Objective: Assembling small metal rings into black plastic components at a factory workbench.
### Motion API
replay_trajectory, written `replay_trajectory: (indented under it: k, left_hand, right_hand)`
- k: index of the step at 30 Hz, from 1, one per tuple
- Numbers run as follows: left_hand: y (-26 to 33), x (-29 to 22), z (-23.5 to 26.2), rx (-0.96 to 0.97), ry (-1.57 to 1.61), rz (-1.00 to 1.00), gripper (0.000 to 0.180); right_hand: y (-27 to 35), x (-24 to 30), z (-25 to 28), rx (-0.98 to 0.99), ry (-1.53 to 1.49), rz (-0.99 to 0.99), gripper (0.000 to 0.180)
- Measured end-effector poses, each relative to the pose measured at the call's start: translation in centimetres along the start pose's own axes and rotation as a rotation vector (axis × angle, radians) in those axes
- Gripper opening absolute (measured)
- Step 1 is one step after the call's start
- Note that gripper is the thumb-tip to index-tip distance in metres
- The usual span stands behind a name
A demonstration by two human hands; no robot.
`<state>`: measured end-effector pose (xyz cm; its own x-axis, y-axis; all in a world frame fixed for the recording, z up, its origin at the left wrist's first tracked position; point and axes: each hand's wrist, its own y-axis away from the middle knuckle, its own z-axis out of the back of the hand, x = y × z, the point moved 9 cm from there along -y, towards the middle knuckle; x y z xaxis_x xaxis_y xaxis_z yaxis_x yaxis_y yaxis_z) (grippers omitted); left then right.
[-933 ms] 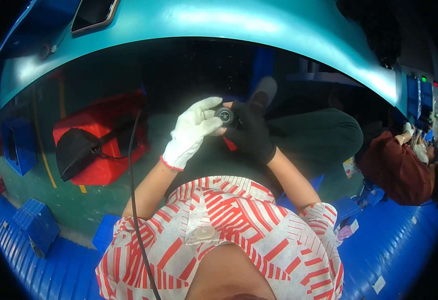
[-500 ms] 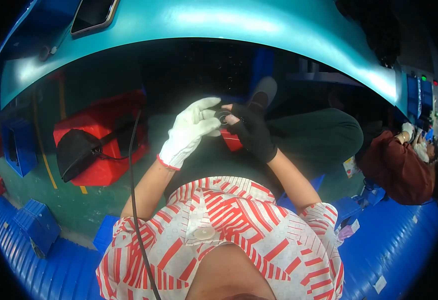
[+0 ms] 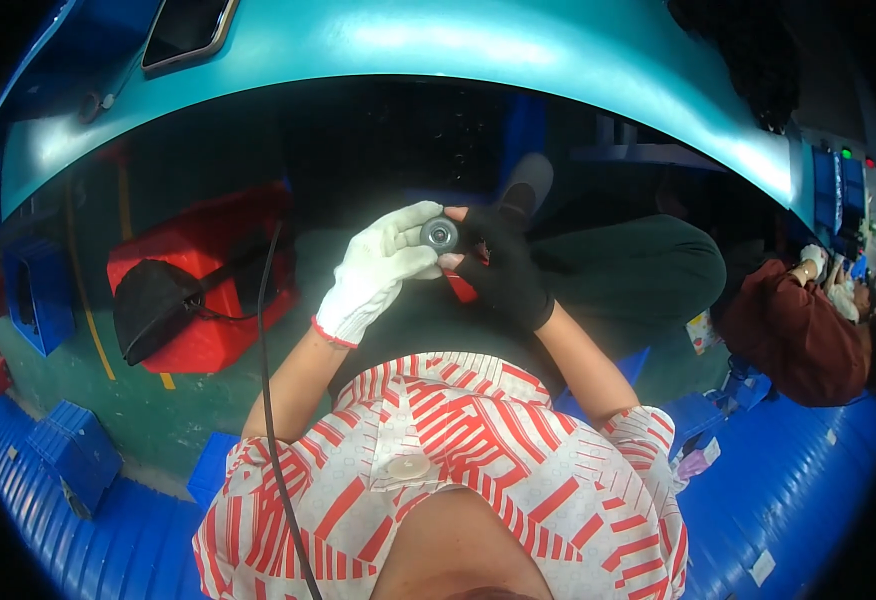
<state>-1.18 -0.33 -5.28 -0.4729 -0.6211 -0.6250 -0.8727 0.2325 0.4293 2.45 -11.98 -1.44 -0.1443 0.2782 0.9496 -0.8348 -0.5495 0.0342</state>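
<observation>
Between my two hands, above my lap, is a small round dark grey part (image 3: 439, 234) with ring-like steps and a hole or knob in its middle; it looks like a small wheel or cap. My left hand (image 3: 379, 262), in a white knit glove with a red cuff, pinches it from the left with thumb and fingers. My right hand (image 3: 503, 262), in a black glove with bare fingertips, grips its right edge with thumb and forefinger. A small red piece (image 3: 461, 288) shows just below the right hand; I cannot tell what it belongs to.
A teal table edge (image 3: 358, 50) curves across the front, with a phone (image 3: 190, 30) at its left. On the left floor stand a red bin (image 3: 193, 340) with a black bag (image 3: 158, 310) and blue crates (image 3: 73, 450). A dark cable (image 3: 264, 330) hangs past my left arm. Another person (image 3: 793, 335) sits at right.
The round part has turned so that its ringed face now shows fully. My left fingers have closed in on it, and my right thumb has moved from its face to the lower edge.
</observation>
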Motion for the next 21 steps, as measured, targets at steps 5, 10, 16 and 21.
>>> replay_trajectory:
  k: [5,10,16,21]
  left_hand:
    - [0.1,0.0,0.0,-0.008,-0.02,0.0,0.053]
    - [-0.5,0.5,1.0,-0.089,-0.105,0.017,0.047]
    - [-0.1,0.3,1.7,-0.155,-0.17,-0.002,0.04]
    - [-0.1,0.8,0.8,-0.056,0.06,0.074,0.038]
  right_hand:
    - [0.1,-0.1,-0.1,0.019,-0.03,0.014,0.046]
    - [0.0,0.2,0.1,0.049,0.028,0.075,0.046]
    - [-0.1,-2.6,-0.6,0.086,-0.236,-0.264,0.032]
    - [0.2,-3.4,-1.6,0.147,-0.495,-0.355,0.026]
